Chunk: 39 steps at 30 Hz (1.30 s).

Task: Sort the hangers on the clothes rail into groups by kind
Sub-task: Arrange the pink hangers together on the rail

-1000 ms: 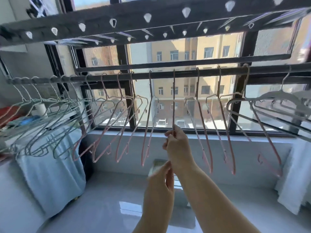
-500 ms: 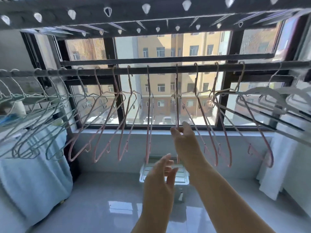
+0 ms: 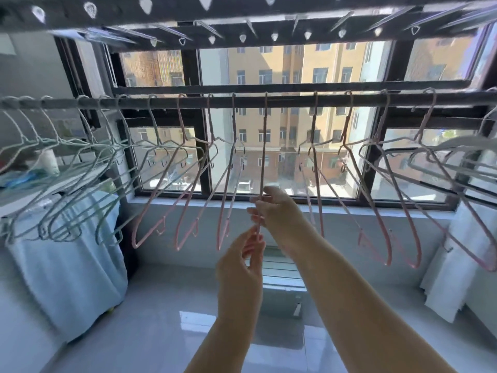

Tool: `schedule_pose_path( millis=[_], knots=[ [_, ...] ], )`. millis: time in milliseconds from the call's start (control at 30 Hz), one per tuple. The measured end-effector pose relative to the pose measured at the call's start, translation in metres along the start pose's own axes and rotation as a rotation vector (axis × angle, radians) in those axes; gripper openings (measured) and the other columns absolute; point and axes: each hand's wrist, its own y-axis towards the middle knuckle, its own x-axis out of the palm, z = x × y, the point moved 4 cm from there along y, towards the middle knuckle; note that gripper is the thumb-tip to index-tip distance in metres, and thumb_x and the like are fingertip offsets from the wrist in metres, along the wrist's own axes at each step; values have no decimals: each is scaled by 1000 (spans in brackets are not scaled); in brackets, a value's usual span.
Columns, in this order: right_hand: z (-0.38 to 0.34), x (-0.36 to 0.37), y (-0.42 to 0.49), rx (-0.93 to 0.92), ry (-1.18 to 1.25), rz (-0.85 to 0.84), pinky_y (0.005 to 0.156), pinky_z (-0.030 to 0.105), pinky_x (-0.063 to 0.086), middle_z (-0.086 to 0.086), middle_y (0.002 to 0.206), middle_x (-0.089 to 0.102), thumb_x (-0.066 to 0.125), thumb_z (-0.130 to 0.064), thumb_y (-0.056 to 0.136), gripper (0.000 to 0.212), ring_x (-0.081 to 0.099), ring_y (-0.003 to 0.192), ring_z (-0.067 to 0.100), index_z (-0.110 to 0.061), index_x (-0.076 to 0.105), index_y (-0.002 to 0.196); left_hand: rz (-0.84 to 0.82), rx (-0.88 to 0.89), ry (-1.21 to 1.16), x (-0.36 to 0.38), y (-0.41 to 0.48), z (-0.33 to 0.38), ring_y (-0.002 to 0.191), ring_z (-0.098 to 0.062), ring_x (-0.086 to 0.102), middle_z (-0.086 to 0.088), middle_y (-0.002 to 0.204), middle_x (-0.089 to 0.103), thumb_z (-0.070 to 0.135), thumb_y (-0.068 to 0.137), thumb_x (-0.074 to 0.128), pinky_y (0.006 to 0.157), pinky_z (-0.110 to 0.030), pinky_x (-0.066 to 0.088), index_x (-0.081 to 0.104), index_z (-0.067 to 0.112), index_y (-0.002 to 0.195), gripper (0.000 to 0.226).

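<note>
A dark clothes rail [image 3: 285, 101] runs across the window. Several pale green wire hangers [image 3: 67, 168] hang bunched at its left end. Several pink wire hangers [image 3: 188, 184] hang spread along the middle and right. Grey-white plastic hangers [image 3: 462, 160] hang at the far right. One pink hanger [image 3: 263, 146] hangs edge-on in the centre. My right hand [image 3: 279, 214] pinches its lower part between thumb and fingers. My left hand [image 3: 242, 267] is just below, fingertips at the hanger's bottom end; whether it grips is unclear.
A second drying rack with clips [image 3: 242, 12] spans overhead. A light blue cloth [image 3: 70, 270] covers something at the left. A white plastic stool [image 3: 279, 270] stands on the glossy floor below the sill. White fabric [image 3: 451, 270] hangs at the right.
The view has shifted left and closer. My right hand has closed on the central pink hanger's lower part, and my left hand has risen to its bottom end.
</note>
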Motion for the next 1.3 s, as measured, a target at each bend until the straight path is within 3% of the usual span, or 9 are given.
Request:
schedule_pose_path(
  millis=[200,467,600,800,900,967,1033,1133,1300],
  knots=[
    [13,-2,9,0,284,101,58,21,46,2,91,52,31,11,92,46,48,66,11,-7,40,134,-77,-65,-114,6,10,-3,73,2,66,31,71,66,8,79,67,74,-15,52,66,31,95,29],
    [14,-21,11,-1,358,204,64,27,48,6,89,50,33,13,91,45,47,64,12,-2,41,132,-120,-80,-128,20,16,7,69,-5,67,32,60,61,17,78,69,72,-26,56,69,23,101,24],
    [15,-23,13,-5,392,210,60,24,48,6,86,49,31,12,92,43,45,60,11,-2,41,132,-139,-55,-119,21,14,11,56,1,59,35,54,59,18,78,69,62,-14,49,68,24,103,26],
    [15,-20,12,3,393,183,67,28,51,7,90,52,34,11,92,42,51,66,13,-1,41,131,-159,-73,-120,18,14,13,66,8,63,30,66,62,15,76,70,73,-9,50,67,18,106,29],
    [12,-18,8,-2,135,188,89,37,50,9,103,55,40,1,93,40,57,91,20,-2,38,133,-152,-31,-26,8,11,12,82,5,60,18,93,60,17,75,72,84,-8,47,62,17,113,39],
    [6,-18,2,-80,-290,288,107,43,36,11,132,45,45,-13,94,50,45,123,26,-8,27,141,-18,103,46,-10,10,17,88,2,59,14,99,58,16,76,71,82,-3,43,61,17,113,38],
    [-12,-10,-7,-284,-483,367,113,36,26,7,146,31,47,-16,94,56,31,135,22,-13,22,144,141,226,60,-30,13,25,92,-6,61,9,102,61,12,77,69,85,-15,48,61,14,111,35],
    [-28,13,-6,-375,-490,242,110,35,31,5,144,37,49,-19,93,51,37,132,21,-15,30,140,220,229,94,-45,26,23,96,-21,62,-3,109,65,13,78,65,87,-34,49,59,11,115,37],
    [-18,51,6,-113,-265,22,94,31,43,6,127,54,50,-15,93,50,53,111,21,-8,32,139,15,63,66,-48,35,-3,87,-9,64,-1,104,68,15,84,60,82,-28,55,59,16,117,33]
  ],
)
